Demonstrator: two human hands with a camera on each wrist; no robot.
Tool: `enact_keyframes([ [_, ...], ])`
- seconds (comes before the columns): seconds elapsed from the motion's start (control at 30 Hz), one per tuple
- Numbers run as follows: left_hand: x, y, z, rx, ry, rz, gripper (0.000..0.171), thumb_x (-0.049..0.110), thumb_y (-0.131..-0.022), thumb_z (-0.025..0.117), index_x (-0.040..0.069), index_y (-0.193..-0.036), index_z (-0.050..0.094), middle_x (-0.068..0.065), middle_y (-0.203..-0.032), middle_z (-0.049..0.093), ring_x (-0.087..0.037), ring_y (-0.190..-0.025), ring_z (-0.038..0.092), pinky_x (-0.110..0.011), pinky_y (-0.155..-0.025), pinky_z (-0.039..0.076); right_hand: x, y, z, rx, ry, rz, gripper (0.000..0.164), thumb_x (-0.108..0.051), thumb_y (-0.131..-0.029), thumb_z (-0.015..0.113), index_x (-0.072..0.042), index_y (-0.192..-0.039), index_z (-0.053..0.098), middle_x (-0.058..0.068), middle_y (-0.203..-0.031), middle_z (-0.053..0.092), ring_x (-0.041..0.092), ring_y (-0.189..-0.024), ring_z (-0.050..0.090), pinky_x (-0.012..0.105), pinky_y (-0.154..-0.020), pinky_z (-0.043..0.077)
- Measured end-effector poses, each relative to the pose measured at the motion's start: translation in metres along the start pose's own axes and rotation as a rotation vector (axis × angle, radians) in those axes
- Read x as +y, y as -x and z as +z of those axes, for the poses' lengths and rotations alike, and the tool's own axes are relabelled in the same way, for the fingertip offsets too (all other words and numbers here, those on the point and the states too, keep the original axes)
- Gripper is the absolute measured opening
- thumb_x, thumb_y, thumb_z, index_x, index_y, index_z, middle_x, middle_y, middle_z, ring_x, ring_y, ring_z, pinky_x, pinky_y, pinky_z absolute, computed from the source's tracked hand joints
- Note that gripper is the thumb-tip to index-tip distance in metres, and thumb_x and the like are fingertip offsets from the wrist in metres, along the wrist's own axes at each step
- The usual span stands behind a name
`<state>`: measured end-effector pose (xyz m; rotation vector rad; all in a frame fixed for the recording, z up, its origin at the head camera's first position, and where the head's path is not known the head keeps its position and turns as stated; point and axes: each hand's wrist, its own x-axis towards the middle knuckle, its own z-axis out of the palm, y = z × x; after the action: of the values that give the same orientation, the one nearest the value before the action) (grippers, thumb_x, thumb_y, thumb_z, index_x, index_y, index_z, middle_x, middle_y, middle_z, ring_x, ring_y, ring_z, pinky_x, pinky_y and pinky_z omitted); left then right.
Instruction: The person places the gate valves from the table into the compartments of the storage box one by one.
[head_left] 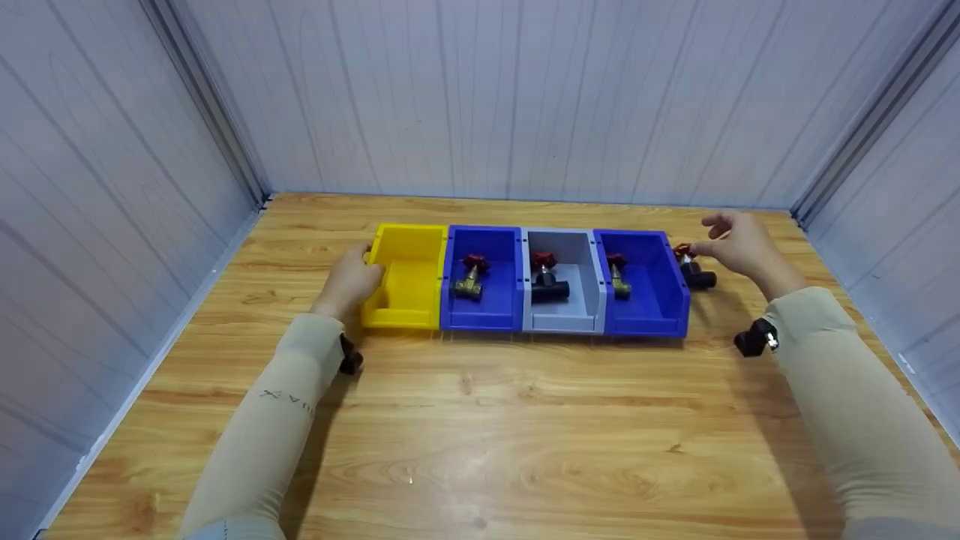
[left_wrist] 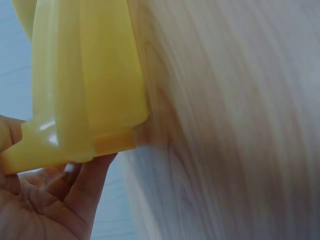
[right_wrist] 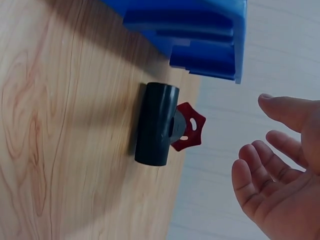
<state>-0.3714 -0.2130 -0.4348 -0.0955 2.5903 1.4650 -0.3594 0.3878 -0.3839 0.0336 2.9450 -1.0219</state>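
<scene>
My left hand point(head_left: 349, 283) grips the left side wall of the yellow bin point(head_left: 409, 259), thumb over the rim and fingers outside. In the left wrist view the fingers point(left_wrist: 92, 192) lie against the bin's outer side. To the right of the joined row, a black valve with a red handwheel point(right_wrist: 157, 124) lies on the table. My right hand point(head_left: 739, 247) is beside this valve, fingers loosely bent; the right wrist view shows a gap between hand and handwheel, and nothing held.
Joined to the yellow bin are a blue bin point(head_left: 505, 319) with a brass valve point(head_left: 470, 286), a grey bin point(head_left: 581, 319) with a black valve point(head_left: 553, 290), and another blue bin point(head_left: 649, 319) with a brass valve point(head_left: 619, 286). White panels point(head_left: 480, 97) enclose the wooden table point(head_left: 487, 435).
</scene>
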Motion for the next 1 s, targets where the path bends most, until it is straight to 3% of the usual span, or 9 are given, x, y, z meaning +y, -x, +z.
enact_keyframes([
  [0.3, -0.001, -0.002, 0.002, 0.016, -0.019, 0.015, 0.063, 0.013, -0.109, 0.043, 0.01, -0.171, 0.031, -0.016, -0.171, 0.04, -0.032, -0.151, 0.045, -0.054, -0.127, 0.038, 0.009, -0.007, 0.001, -0.038, 0.023, 0.013, 0.068, -0.018, -0.104, 0.07, 0.01, -0.159, 0.04, 0.04, -0.154, 0.044, 0.058, -0.14, 0.044, 0.069, -0.11, 0.044],
  [0.53, 0.0, 0.002, 0.001, 0.018, -0.022, 0.02, 0.063, 0.013, -0.109, 0.044, 0.01, -0.171, 0.031, -0.016, -0.172, 0.04, -0.032, -0.152, 0.044, -0.054, -0.128, 0.037, 0.019, -0.013, 0.007, -0.066, 0.056, 0.005, 0.071, -0.017, -0.104, 0.069, 0.011, -0.161, 0.036, 0.041, -0.161, 0.038, 0.06, -0.149, 0.036, 0.072, -0.116, 0.037],
  [0.83, 0.001, 0.005, -0.001, 0.009, -0.035, 0.023, 0.062, 0.013, -0.109, 0.044, 0.009, -0.17, 0.033, -0.017, -0.171, 0.042, -0.033, -0.152, 0.045, -0.055, -0.127, 0.038, 0.03, -0.017, 0.02, -0.093, 0.015, 0.034, 0.073, -0.02, -0.106, 0.066, 0.009, -0.164, 0.033, 0.041, -0.166, 0.031, 0.059, -0.153, 0.031, 0.071, -0.121, 0.034],
  [1.0, 0.0, 0.006, -0.001, 0.003, -0.029, 0.005, 0.063, 0.014, -0.11, 0.044, 0.009, -0.171, 0.03, -0.017, -0.17, 0.042, -0.034, -0.152, 0.046, -0.055, -0.126, 0.039, 0.036, -0.02, 0.025, -0.088, 0.029, -0.013, 0.072, -0.018, -0.104, 0.067, 0.013, -0.161, 0.035, 0.044, -0.163, 0.033, 0.06, -0.154, 0.029, 0.071, -0.125, 0.027],
])
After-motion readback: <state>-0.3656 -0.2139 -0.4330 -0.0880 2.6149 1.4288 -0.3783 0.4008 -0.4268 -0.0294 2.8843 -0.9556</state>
